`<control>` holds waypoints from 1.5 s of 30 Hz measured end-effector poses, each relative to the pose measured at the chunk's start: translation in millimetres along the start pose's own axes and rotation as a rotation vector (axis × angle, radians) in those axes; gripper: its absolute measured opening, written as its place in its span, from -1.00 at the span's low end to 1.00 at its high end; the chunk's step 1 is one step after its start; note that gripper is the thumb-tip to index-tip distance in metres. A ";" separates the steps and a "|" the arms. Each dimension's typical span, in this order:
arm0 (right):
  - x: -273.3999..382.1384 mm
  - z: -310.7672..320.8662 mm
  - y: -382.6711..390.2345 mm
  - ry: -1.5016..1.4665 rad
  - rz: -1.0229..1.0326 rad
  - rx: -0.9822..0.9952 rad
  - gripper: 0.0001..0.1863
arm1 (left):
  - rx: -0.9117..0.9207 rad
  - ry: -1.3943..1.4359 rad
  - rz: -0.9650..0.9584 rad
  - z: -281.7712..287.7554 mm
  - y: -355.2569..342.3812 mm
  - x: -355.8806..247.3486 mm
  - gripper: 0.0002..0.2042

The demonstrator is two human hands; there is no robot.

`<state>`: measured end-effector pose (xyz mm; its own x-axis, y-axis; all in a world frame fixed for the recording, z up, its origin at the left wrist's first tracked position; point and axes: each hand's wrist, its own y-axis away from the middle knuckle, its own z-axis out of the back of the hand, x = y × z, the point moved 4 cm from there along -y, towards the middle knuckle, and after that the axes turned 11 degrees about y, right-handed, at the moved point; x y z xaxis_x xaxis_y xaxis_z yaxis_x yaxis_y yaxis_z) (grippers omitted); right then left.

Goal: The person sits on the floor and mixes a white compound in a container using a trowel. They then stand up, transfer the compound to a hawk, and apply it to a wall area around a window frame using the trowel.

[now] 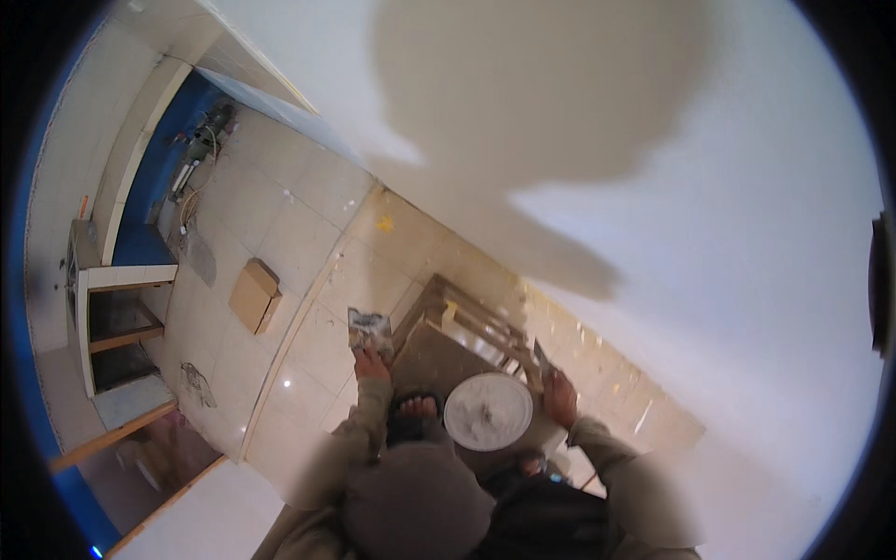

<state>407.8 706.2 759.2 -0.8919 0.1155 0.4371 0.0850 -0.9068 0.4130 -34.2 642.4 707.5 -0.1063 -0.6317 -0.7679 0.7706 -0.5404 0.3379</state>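
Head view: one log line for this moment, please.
left hand: holds flat trowel | right hand: holds putty knife | white bucket: on wooden stand

a bucket (487, 412) sits on a stool (448, 350), probably wooden, with a box (254, 295) lying well left.

Daylight-bright fisheye view with dark vignetted rim and bent tile lines: the white wall (747, 233) is nearly overexposed, a large soft shadow (532, 93) falls across its upper part, and the lower foreground is blurred.
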 end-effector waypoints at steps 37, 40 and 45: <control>96.9 24.8 122.7 -0.447 -0.278 0.016 -0.73 | 0.789 0.402 0.234 -32.8 138.0 -111.5 -0.62; 100.2 19.5 120.3 -0.405 -0.200 -0.014 -0.74 | 0.712 0.559 0.298 -34.7 139.0 -101.1 -0.63; 103.0 8.4 114.8 -0.367 -0.090 -0.044 -0.77 | 0.684 0.562 0.310 -35.3 138.6 -104.0 -0.65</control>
<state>329.5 617.4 858.3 -0.6761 0.3259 0.6608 -0.0130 -0.9020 0.4315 105.9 652.7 815.0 0.4985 -0.5373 -0.6803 0.1579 -0.7153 0.6807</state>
